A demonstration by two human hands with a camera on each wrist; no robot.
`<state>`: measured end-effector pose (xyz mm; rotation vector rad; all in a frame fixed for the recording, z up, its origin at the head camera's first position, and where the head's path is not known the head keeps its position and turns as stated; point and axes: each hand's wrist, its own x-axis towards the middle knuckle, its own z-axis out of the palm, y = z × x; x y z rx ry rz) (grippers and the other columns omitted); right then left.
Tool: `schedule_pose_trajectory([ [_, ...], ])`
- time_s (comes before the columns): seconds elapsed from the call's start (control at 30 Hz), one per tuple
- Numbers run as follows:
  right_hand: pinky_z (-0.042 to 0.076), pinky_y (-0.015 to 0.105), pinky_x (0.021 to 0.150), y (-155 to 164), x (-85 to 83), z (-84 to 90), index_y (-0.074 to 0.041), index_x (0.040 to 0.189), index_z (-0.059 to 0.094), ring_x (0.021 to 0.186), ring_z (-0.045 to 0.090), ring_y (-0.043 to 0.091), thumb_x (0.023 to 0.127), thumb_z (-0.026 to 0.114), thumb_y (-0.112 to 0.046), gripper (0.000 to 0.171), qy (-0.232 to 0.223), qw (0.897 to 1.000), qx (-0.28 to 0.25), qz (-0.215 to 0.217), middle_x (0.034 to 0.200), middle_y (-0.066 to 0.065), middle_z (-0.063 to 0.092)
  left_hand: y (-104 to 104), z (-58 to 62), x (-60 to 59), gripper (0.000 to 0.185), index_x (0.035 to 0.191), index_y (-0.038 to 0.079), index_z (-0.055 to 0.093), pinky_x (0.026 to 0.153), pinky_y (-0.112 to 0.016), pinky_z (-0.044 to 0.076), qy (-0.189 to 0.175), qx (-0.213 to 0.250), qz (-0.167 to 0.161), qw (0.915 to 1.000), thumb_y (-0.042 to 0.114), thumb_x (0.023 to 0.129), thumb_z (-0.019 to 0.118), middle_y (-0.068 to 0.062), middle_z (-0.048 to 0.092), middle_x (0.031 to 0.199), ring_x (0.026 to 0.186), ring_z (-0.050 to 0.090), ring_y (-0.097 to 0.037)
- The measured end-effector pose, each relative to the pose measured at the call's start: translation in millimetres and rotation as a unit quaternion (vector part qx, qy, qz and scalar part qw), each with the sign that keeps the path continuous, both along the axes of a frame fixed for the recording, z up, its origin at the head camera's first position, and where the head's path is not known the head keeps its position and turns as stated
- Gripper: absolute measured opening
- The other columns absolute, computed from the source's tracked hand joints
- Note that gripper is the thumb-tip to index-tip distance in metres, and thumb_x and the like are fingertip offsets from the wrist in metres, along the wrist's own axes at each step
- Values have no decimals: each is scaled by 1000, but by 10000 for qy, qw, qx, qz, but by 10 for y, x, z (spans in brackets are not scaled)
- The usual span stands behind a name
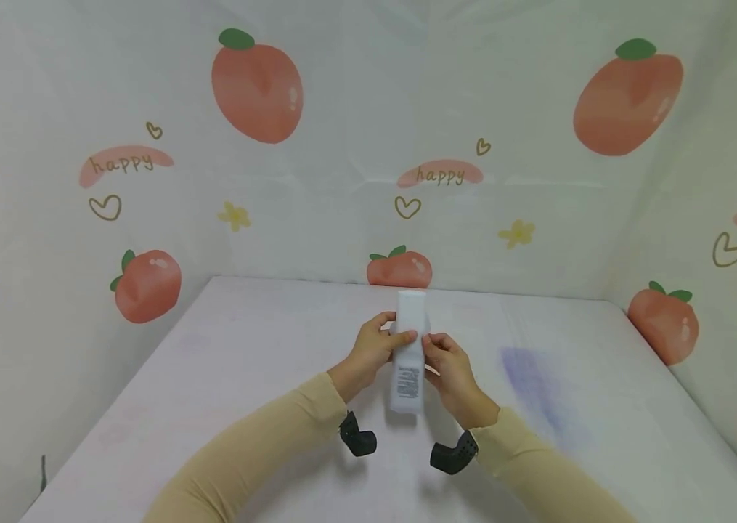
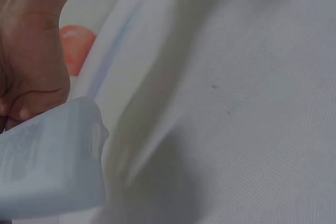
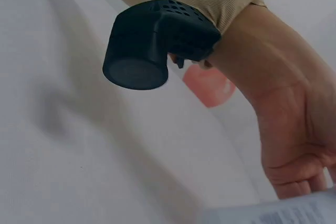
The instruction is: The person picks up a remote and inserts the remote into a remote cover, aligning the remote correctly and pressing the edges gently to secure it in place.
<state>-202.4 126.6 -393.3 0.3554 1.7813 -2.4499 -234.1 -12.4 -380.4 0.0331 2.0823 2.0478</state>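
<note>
pale tabletop [image 1: 224, 378], faint violet smear right; peach-print "happy" walls [image 1: 342, 145] on three sides. left hand [image 1: 371, 349] and right hand [image 1: 453, 370] both pinch white bottle [image 1: 409, 356].

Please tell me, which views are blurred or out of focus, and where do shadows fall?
Head view: sharp, soft shadows on the table under both arms. Left wrist view: the white bottle is close and blurred. Right wrist view: the left hand is soft, background hazy.
</note>
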Motion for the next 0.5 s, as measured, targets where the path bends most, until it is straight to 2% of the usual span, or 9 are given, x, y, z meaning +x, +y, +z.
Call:
schedule_pose_trajectory([
  [0.1, 47, 25, 70, -31, 4, -21, -13, 78, 52, 75, 57, 9, 98, 57, -15, 21, 120, 9990, 124, -423, 82, -6, 55, 9, 1, 15, 52, 134, 6, 51, 70, -28, 54, 95, -135, -77, 9998, 19, 88, 73, -19, 69, 108, 83, 64, -15],
  [0.23, 49, 22, 70, -37, 9, -21, -11, 74, 52, 74, 58, 8, 98, 57, -11, 24, 229, 9971, -16, -723, 79, -6, 57, 13, 10, 34, 52, 138, 7, 49, 69, -28, 54, 173, -329, -286, 9989, 19, 91, 69, -20, 68, 107, 82, 64, -14],
  [0.5, 48, 16, 79, 30, -55, 45, -2, 96, 55, 88, 53, 8, 100, 50, -7, 8, -7, 9974, -504, -508, 98, 0, 52, -6, 26, 56, 53, 140, 11, 49, 74, -34, 57, 74, -550, -587, 9967, 18, 91, 68, -17, 67, 107, 85, 64, -17],
])
